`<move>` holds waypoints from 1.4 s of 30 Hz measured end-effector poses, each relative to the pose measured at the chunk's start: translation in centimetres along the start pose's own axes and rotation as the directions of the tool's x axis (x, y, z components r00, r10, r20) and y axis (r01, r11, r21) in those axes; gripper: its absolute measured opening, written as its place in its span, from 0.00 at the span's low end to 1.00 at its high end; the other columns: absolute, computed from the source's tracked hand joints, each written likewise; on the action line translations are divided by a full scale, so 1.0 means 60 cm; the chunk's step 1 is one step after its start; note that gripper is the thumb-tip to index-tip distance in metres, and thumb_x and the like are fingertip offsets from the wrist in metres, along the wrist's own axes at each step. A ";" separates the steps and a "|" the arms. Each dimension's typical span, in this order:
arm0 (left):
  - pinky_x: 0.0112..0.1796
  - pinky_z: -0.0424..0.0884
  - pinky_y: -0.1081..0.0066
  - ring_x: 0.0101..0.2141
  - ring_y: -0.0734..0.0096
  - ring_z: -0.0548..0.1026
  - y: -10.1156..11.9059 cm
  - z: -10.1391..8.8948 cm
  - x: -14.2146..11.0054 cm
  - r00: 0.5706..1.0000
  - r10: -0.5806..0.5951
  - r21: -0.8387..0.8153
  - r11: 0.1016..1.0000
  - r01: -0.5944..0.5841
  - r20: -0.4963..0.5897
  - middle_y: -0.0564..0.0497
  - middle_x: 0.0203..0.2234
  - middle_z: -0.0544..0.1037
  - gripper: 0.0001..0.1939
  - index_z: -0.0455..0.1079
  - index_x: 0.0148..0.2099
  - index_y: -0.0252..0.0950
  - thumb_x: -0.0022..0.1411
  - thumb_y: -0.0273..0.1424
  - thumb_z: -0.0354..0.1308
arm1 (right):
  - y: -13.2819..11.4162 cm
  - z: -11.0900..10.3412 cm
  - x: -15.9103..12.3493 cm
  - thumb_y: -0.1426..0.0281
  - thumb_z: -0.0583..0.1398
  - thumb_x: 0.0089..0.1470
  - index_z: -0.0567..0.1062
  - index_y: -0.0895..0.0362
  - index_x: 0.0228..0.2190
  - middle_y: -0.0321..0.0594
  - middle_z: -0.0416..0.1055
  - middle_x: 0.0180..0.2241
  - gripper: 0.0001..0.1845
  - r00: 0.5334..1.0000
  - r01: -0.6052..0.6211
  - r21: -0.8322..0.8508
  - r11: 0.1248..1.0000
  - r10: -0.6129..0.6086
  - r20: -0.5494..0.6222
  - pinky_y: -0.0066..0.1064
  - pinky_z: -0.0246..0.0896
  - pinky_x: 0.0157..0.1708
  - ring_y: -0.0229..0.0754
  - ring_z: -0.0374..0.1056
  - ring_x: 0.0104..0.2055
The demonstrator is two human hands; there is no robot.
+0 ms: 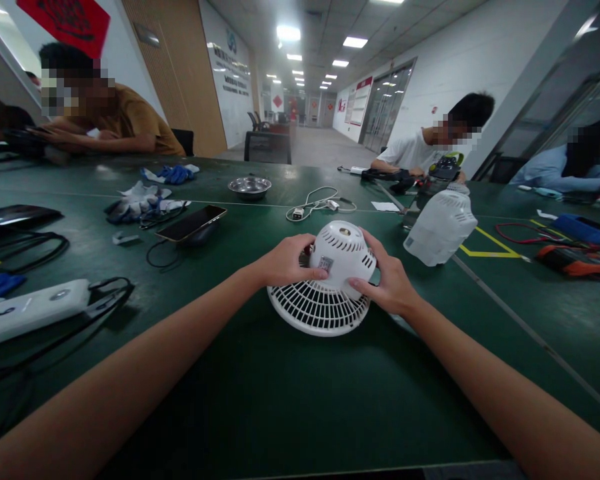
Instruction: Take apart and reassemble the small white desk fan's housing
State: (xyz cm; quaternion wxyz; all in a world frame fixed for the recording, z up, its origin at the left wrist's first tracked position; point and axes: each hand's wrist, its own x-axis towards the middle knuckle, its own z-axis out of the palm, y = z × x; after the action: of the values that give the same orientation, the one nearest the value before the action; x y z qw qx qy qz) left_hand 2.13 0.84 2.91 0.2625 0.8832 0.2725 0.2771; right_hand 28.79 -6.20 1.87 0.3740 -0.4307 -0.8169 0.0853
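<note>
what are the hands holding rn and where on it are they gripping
Both hands, left and right, hold the white fan head by opposite sides of its rounded housing, above the slatted grille.

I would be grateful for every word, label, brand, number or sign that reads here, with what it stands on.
None reads clearly enough to quote.
Label on the fan housing: too small.
Red paper, top left: dark characters, blurred and partly out of view.
Left wall lettering: too blurred.
Red-edged board, right wall: too small.
White strip, left on the table: dark marks, unreadable.
</note>
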 end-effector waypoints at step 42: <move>0.53 0.68 0.45 0.52 0.46 0.73 -0.020 -0.003 -0.001 0.997 0.075 0.087 0.993 -0.075 0.014 0.38 0.55 0.74 0.39 0.63 0.65 0.38 0.55 0.44 0.67 | -0.005 0.000 -0.001 0.51 0.67 0.51 0.41 0.48 0.71 0.53 0.67 0.61 0.58 0.996 0.031 -0.013 0.999 -0.029 0.087 0.62 0.68 0.52 0.64 0.72 0.53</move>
State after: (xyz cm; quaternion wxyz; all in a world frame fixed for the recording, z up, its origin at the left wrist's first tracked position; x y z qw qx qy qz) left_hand 1.57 1.68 2.28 0.2146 0.9049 0.2495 0.2700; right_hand 28.62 -6.44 1.98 0.3364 -0.4169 -0.8393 0.0925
